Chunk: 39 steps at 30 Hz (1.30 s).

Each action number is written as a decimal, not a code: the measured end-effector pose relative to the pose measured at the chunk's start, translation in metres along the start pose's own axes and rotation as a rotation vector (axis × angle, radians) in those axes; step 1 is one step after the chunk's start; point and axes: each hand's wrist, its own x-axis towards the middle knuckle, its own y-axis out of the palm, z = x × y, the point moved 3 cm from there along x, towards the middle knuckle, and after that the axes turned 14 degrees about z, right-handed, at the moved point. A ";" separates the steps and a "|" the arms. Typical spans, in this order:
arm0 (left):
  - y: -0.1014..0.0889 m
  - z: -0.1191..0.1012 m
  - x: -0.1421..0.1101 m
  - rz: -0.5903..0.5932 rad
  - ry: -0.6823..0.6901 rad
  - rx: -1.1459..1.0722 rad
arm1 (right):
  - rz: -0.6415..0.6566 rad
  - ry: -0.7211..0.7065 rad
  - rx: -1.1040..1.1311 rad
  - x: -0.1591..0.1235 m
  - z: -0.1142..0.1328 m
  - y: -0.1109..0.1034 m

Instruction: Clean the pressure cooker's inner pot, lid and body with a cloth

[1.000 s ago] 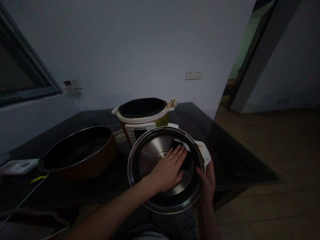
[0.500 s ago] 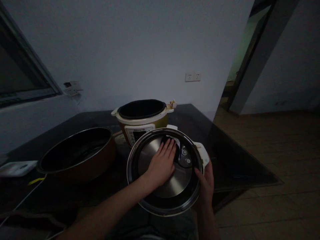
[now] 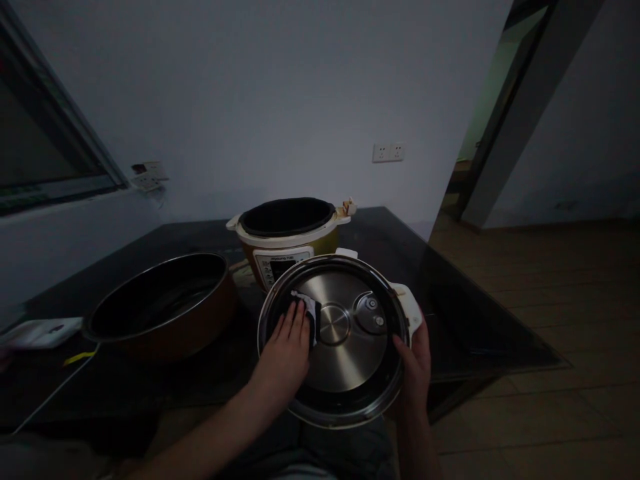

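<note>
Black-and-white cloth [image 3: 313, 312] lies under the left hand [image 3: 284, 355], which is unclenched, its fingers stretched out close together and resting on the cloth against the lid [image 3: 345, 367]; the thumb is hidden. The right hand [image 3: 416, 357] grasps the lid's edge just below the white handle [image 3: 409, 308], thumb over the dark rim. Between the two hands the lid is tilted up, its steel inner face toward the person; the left hand covers the left part of that face, while a small valve plate [image 3: 370, 312] shows bare nearer the right. Beyond, on the dark counter [image 3: 390, 240], a brown pot [image 3: 200, 327] stands to the left. Farther back sits the open-topped cooker [image 3: 287, 241], partly covered by the lid. A double socket [image 3: 389, 153] is set in the wall [image 3: 280, 100] behind.
</note>
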 end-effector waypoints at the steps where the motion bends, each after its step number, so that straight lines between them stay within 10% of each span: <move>1: 0.003 -0.004 -0.004 0.012 -0.008 -0.011 | -0.001 -0.002 -0.006 0.000 0.001 0.000; 12: 0.014 -0.045 -0.044 0.172 0.299 -0.191 | -0.017 0.021 -0.036 0.000 -0.001 -0.001; 19: -0.004 -0.058 -0.034 0.046 0.613 -0.389 | -0.048 0.029 -0.049 0.001 0.001 0.001; 28: -0.035 -0.079 0.000 -0.015 0.631 -0.392 | -0.041 0.042 0.001 0.003 -0.003 -0.002; 39: -0.022 -0.081 -0.001 -0.039 0.600 -0.444 | -0.055 0.027 0.014 0.003 0.003 0.001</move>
